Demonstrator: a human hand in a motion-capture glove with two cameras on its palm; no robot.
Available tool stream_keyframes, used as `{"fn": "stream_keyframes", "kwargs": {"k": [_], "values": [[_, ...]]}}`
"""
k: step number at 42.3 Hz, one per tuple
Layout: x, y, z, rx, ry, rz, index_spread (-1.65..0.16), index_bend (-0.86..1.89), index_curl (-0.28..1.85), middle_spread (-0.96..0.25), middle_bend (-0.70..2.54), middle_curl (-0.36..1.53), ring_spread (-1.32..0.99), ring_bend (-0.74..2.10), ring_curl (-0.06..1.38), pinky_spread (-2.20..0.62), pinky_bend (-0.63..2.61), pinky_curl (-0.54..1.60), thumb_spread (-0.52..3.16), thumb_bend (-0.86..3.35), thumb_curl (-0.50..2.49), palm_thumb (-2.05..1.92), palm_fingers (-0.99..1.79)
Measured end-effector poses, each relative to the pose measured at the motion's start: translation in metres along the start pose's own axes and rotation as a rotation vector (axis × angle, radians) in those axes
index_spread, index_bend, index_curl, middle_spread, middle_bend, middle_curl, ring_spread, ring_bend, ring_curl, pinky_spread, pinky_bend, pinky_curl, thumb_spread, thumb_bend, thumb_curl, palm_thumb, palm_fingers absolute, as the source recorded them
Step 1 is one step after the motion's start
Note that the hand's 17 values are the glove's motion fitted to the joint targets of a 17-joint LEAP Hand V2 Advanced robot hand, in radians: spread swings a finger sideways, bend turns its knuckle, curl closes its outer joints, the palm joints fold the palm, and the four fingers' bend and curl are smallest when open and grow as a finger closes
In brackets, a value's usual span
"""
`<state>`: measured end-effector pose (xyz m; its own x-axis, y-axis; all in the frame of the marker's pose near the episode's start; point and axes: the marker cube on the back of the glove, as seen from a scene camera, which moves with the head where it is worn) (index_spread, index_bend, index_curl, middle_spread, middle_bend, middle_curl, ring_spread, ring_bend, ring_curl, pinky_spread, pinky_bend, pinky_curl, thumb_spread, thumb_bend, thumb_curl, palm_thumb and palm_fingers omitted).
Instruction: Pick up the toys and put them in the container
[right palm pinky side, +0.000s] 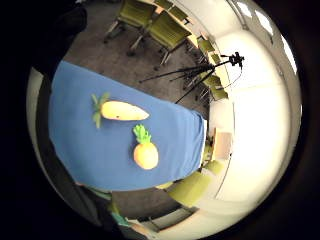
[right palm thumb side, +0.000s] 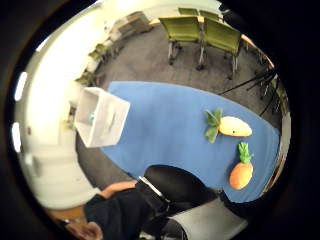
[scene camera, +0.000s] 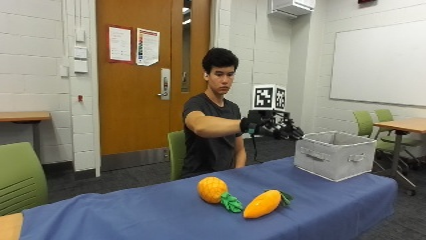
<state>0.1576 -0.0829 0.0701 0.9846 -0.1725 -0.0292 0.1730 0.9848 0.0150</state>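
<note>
Outside view: my grip (scene camera: 276, 129) hangs over the surface (scene camera: 133, 210), fingers relaxed, holding nothing. Pineapple toy (scene camera: 212, 189) and carrot toy (scene camera: 262, 204) lie mid-surface, container (scene camera: 335, 155) at one end. Both look plush, light, squashy; I'd grasp each round its body

Person (scene camera: 212, 131): short-sleeved dark charcoal T-shirt, plain, no print visible. Right hand (scene camera: 274, 129): black glove with black straps, dark band at the wrist. Forearms bare below the sleeves. In the thumb-side palm view: dark shirt shoulder (right palm thumb side: 120, 215), black rounded glove part (right palm thumb side: 175, 184) and a grey panel at the edge.
</note>
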Motion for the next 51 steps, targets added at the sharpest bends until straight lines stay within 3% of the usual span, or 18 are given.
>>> {"fn": "stream_keyframes", "kwargs": {"k": [18,37,43,51], "values": [[0.067,0.003,0.172,-0.182,-0.11,0.099,-0.22,0.14,0.43,-0.11,0.37,0.42,-0.35,0.54,0.25,-0.21,0.77,0.33,0.85,-0.08,0.29,-0.08,-0.05],[0.078,0.0,0.226,-0.172,-0.136,0.168,-0.24,0.18,0.4,-0.12,0.31,0.42,-0.38,0.46,0.25,-0.2,0.72,0.33,0.82,-0.06,0.28,-0.06,-0.02],[0.079,-0.002,0.22,-0.114,-0.136,0.199,-0.31,0.62,0.5,-0.16,0.19,0.38,-0.44,0.42,0.22,-0.26,0.7,0.31,0.84,-0.04,0.29,-0.02,0.43],[0.08,0.001,0.203,-0.078,-0.177,0.228,-0.31,0.74,0.59,-0.24,0.25,0.4,-0.51,0.56,0.25,-0.33,0.66,0.3,0.97,0.09,0.33,0.2,0.82]]}}
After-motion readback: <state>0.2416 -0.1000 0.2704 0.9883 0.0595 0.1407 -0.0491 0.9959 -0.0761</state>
